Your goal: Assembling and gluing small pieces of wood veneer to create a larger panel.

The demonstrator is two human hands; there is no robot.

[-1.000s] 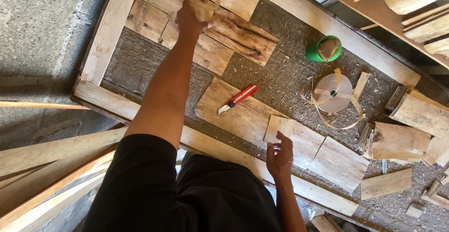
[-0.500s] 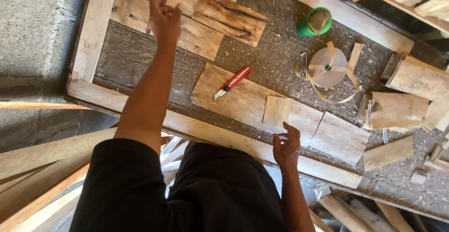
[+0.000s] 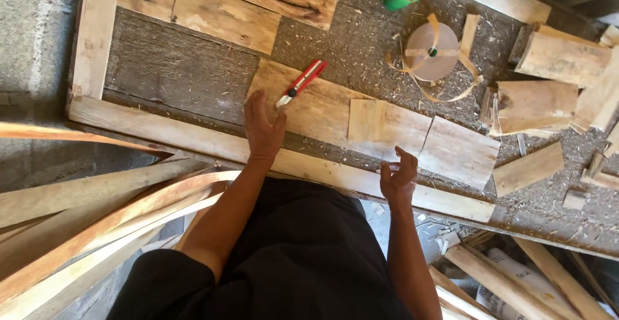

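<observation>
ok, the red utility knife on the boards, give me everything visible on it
The utility knife is slim, with a red body, a pale strip along it and a light grey tip at its lower left end; whether the blade is out cannot be told. It lies flat and diagonal on a pale veneer sheet, tip toward the left hand. That hand's fingertips reach close to the tip; contact is unclear. Nothing else touches it.
</observation>
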